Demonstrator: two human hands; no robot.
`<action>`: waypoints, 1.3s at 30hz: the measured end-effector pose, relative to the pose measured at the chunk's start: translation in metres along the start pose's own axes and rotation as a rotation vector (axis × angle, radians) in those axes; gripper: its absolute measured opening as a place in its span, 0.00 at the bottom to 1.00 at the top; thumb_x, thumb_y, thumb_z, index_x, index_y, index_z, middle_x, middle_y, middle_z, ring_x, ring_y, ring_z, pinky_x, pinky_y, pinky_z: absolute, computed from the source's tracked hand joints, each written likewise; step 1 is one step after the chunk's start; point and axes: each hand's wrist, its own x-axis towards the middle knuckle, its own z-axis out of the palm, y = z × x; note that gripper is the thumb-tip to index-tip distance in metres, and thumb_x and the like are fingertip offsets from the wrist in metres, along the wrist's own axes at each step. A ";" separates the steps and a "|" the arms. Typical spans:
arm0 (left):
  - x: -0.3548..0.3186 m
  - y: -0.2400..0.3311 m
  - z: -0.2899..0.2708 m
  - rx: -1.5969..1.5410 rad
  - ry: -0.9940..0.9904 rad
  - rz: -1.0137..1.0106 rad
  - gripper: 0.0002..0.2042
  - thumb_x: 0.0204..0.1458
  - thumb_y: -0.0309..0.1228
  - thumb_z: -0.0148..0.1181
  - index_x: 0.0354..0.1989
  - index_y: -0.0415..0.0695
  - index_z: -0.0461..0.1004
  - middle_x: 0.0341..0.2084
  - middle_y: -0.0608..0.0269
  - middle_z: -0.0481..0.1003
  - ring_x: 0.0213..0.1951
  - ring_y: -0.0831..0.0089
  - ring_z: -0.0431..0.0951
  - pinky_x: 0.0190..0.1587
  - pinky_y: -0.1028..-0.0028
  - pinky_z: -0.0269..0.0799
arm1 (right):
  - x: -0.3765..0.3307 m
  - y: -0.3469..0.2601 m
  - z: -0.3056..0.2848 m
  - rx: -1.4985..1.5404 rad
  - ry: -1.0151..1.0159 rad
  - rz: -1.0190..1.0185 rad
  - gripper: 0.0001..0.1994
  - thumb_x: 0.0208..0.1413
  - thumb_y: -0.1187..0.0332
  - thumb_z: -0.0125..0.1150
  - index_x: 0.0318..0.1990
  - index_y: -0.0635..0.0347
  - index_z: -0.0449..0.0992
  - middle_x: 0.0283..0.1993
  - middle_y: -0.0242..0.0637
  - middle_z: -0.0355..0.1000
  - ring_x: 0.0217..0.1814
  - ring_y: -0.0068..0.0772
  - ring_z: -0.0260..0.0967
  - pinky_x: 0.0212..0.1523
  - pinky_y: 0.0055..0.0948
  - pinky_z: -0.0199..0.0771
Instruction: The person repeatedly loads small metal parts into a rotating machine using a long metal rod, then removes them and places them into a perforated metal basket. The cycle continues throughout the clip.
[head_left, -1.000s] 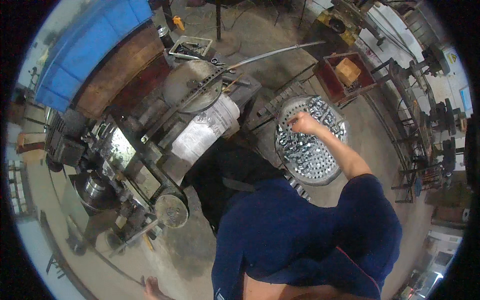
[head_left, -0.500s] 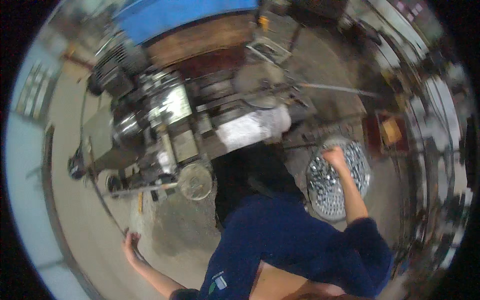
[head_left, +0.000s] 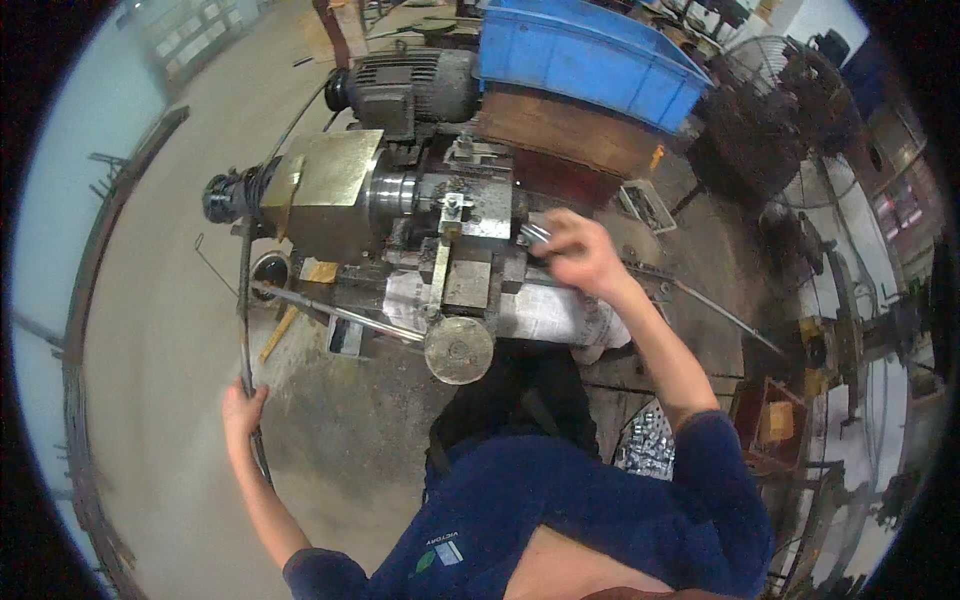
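My right hand pinches a short shiny metal sleeve just right of the tool slide on a small lathe. My left hand is closed around the lower part of a long dark lever rod, which runs down from the lathe's headstock. Left of the slide shows the bright spindle. A round metal disc sits at the front of the lathe, with a pale bar pointing left from it. Many similar metal parts lie by my right elbow, partly hidden by my arm.
Behind the lathe are a motor and a blue crate on a wooden box. A large fan stands at the far right. A thin rod sticks out rightward, near a reddish box.
My right hand has come from the pile of metal parts up to the lathe with a metal sleeve. My left hand, open before, has closed on the lever rod. The view has turned.
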 end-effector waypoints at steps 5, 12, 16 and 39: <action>-0.035 -0.009 -0.009 0.239 0.051 0.005 0.19 0.38 0.36 0.60 0.34 0.36 0.66 0.22 0.44 0.71 0.29 0.51 0.73 0.31 0.61 0.68 | 0.120 0.000 0.081 -0.465 -0.206 -0.210 0.13 0.27 0.69 0.57 0.26 0.63 0.77 0.43 0.45 0.65 0.47 0.45 0.61 0.47 0.33 0.64; -0.063 -0.016 0.012 0.143 0.165 -0.104 0.15 0.40 0.31 0.59 0.33 0.34 0.65 0.19 0.47 0.71 0.27 0.50 0.73 0.31 0.61 0.68 | 0.156 0.024 0.131 -0.540 -0.360 0.023 0.15 0.26 0.69 0.56 0.25 0.70 0.74 0.39 0.53 0.66 0.45 0.50 0.62 0.48 0.35 0.65; -0.051 -0.022 0.017 0.105 0.157 -0.163 0.13 0.40 0.31 0.58 0.29 0.35 0.65 0.19 0.46 0.71 0.27 0.49 0.73 0.31 0.60 0.68 | 0.154 0.031 0.136 -0.480 -0.289 -0.065 0.09 0.26 0.71 0.53 0.18 0.68 0.71 0.33 0.54 0.66 0.38 0.53 0.63 0.43 0.38 0.66; 0.076 -0.177 -0.071 0.869 0.434 0.123 0.04 0.37 0.28 0.54 0.23 0.43 0.69 0.18 0.55 0.72 0.22 0.58 0.73 0.25 0.63 0.68 | 0.167 0.025 0.145 -0.243 -0.094 0.226 0.13 0.26 0.65 0.55 0.17 0.70 0.72 0.21 0.57 0.67 0.27 0.51 0.69 0.32 0.37 0.68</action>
